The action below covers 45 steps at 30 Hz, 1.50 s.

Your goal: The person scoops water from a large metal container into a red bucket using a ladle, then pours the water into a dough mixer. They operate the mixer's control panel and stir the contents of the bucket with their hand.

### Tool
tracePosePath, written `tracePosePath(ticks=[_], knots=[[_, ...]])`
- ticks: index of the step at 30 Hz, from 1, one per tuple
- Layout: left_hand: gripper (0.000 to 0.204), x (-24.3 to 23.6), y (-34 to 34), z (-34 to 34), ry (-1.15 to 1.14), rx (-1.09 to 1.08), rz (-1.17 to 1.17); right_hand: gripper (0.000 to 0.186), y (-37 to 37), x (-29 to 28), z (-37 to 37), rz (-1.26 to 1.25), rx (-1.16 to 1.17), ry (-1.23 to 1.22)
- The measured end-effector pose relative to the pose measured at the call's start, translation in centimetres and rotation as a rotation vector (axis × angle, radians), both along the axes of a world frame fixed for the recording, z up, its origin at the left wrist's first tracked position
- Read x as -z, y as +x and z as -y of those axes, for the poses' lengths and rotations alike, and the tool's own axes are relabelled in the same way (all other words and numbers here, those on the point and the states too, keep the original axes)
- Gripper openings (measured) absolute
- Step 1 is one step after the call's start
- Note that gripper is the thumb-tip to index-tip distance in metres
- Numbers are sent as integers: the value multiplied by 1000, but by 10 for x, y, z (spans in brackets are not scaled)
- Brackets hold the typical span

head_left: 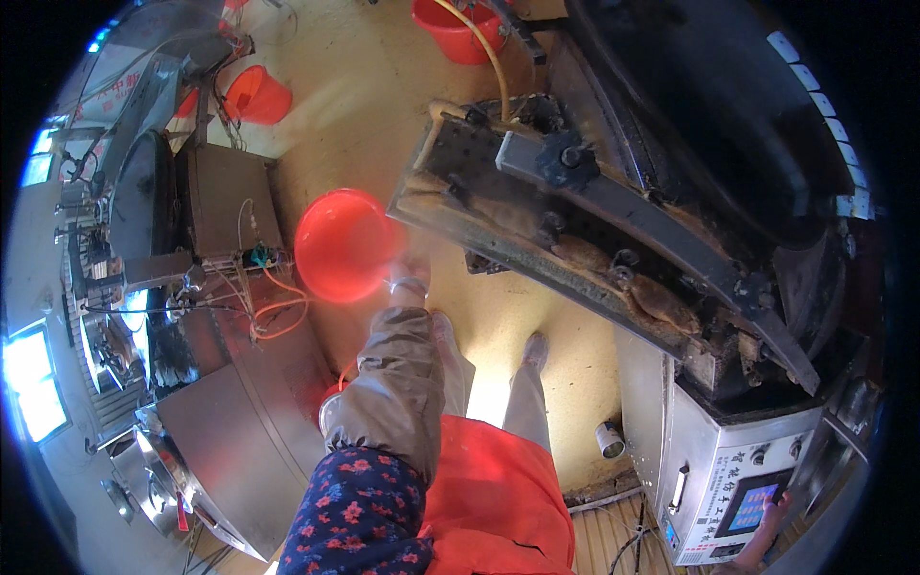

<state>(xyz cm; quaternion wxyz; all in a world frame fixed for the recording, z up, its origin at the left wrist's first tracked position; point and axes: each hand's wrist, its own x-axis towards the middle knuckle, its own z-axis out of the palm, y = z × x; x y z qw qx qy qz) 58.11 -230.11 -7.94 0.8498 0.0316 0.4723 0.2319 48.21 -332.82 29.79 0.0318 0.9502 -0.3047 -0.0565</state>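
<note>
My left hand [410,271], at the end of a floral sleeve with a grey-brown cover, is closed at the right rim of a red plastic bucket [335,247]. The bucket is held above the floor, and its contents cannot be made out. Far to the lower right, my right hand [768,525] has a finger stretched out at the edge of a lit blue touchscreen [752,506] and holds nothing. That screen sits in the silver control panel [707,479] of a large machine, below two dark knobs.
A dirty metal trough [517,251] with brown residue and a long bar [652,225] runs beside a big dark pan [709,105]. More red buckets [259,96] stand farther off. A metal can [609,440] lies near my feet. Brown metal cabinets [244,431] with loose hoses stand at left.
</note>
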Motion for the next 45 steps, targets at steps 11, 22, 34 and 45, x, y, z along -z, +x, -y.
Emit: tracePosePath(ticks=[11, 22, 34, 45], knots=[[8, 13, -29, -24, 112, 65, -27, 60, 0, -32, -31, -21, 164, 462], [23, 46, -49, -89, 622, 643, -408, 56, 25, -64, -134, 56, 213, 473], [24, 35, -17, -80, 144, 94, -312, 55, 32, -69, -158, 52, 219, 326], [24, 44, -20, -86, 148, 46, -294, 55, 37, -67, -168, 66, 227, 251]])
